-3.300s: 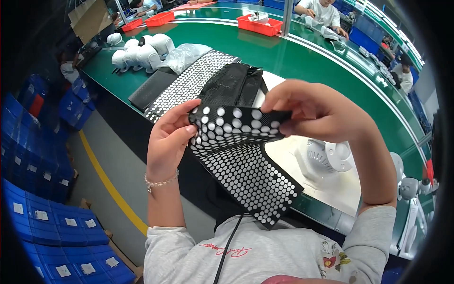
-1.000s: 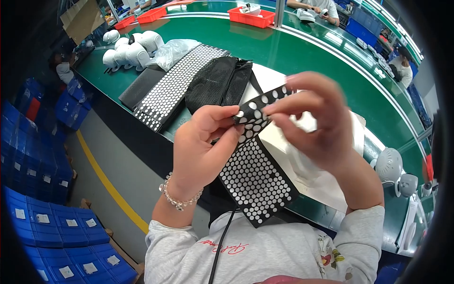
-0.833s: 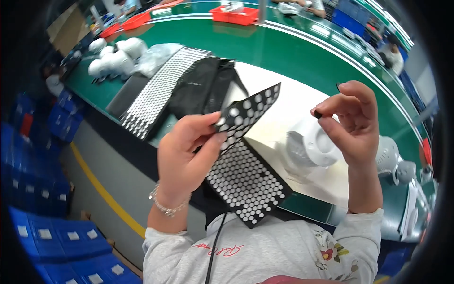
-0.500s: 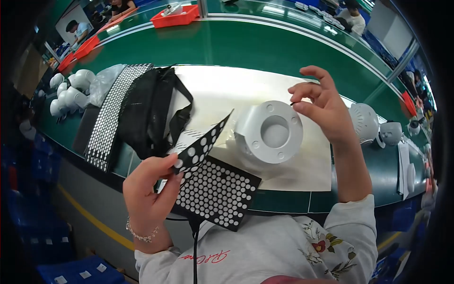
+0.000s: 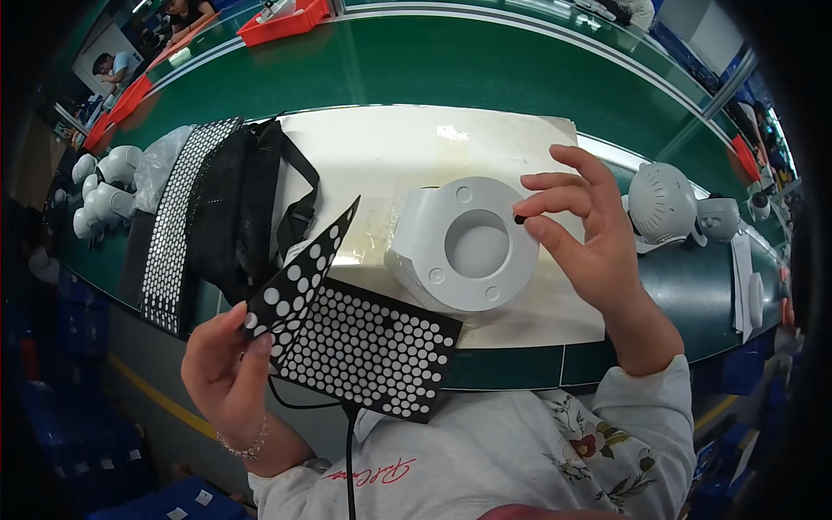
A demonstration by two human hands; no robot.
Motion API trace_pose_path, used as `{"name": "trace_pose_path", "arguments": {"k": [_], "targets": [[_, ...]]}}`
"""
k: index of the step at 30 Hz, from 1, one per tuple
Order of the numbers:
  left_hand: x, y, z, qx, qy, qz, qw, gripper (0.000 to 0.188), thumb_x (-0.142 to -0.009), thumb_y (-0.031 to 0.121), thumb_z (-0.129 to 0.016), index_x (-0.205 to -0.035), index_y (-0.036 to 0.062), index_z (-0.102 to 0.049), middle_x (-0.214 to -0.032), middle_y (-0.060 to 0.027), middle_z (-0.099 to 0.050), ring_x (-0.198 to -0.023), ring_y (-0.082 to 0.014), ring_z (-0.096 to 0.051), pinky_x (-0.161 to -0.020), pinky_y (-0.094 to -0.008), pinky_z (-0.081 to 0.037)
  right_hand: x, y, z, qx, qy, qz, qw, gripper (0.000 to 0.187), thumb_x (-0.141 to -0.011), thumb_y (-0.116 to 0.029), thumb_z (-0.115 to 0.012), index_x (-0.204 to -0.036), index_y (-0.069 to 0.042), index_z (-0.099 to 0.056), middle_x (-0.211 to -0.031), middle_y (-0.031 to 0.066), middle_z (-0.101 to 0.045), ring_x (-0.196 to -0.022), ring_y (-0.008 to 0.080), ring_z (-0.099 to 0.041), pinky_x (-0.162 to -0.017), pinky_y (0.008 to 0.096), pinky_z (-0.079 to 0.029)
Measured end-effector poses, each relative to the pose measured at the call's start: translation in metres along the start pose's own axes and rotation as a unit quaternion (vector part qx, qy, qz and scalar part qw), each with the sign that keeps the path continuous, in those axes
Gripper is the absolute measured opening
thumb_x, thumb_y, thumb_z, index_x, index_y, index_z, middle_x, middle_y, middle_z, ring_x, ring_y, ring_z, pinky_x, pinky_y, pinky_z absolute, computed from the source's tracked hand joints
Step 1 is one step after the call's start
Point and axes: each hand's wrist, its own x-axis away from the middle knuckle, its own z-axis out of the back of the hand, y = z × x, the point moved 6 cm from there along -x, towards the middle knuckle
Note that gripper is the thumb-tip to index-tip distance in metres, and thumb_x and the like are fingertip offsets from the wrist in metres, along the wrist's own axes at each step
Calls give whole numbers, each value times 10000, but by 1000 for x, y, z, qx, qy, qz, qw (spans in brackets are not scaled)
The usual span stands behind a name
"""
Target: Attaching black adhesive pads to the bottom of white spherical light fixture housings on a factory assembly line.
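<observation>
My left hand (image 5: pixel 221 368) pinches the raised corner of a black sheet (image 5: pixel 364 351) covered in rows of white dots. One flap of the sheet bends upward, while the rest lies over the table's near edge. In front of me a white round housing (image 5: pixel 418 217) rests with its ring-shaped face up, with a wide hollow in the middle and shallow round recesses around it. My right hand (image 5: pixel 598 247) pinches a small black round pad (image 5: pixel 519 219) between thumb and index finger, at the ring's upper right. Whether the pad touches the ring, I cannot tell.
Under the housing lies a cream board (image 5: pixel 373 147). A black bag (image 5: pixel 234 208) and another dotted sheet (image 5: pixel 178 234) lie at left, near white camera-like units (image 5: pixel 108 199). More white units (image 5: pixel 660 208) stand at right. Red trays (image 5: pixel 282 22) and other people are beyond.
The view has shifted a little. My left hand has moved left, drawing the sheet's flap with it. My right hand has come lower, bringing the black pad down beside the ring.
</observation>
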Motion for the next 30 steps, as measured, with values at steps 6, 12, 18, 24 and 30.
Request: {"name": "trace_pose_path", "arguments": {"k": [6,12,18,24,30], "targets": [[-2,1,14,2,26,-38,999,322,-720,-142,-528,-1032,-67,-505,-923,-124,-593,-789,-106,-569,-682,-172,-433,21,-13,-6,269,-17,236,934,465,-784,-55,-554,-1177,8,-316,-958,109,-620,-1022,226,-525,-917,343,-324],[4,-3,33,16,56,-34,998,328,-729,-135,-518,-1049,-66,-498,-937,-124,-593,-833,-118,-570,-724,-188,-432,-1,-13,4,-3,-23,77,997,359,-750,-41,-584,-1078,-24,-438,-1211,161,-458,-1117,273,-443,-1006,358,-175],[6,-2,36,25,78,-36,996,325,-729,-129,-518,-1047,-66,-499,-954,-127,-589,-842,-123,-570,-741,-192,-430,-45,-19,-16,-19,-79,44,996,64,-703,-61,-632,-765,-59,-617,-1257,153,-417,-1279,255,-210,-1008,375,-179],[12,-4,46,14,94,-22,995,324,-725,-116,-527,-1044,-64,-500,-962,-133,-588,-847,-129,-572,-753,-203,-432,-49,3,-29,-48,-172,-29,983,168,-747,-192,-632,-864,-73,-649,-1282,167,-392,-1268,272,-238,-995,369,-219],[13,-12,55,27,130,-13,991,324,-721,-102,-535,-1041,-66,-499,-955,-134,-590,-849,-135,-571,-758,-208,-433,-40,1,-29,-28,-117,-4,993,157,-776,-176,-601,-880,-68,-648,-1290,146,-388,-1275,265,-221,-1011,380,-195]]}}
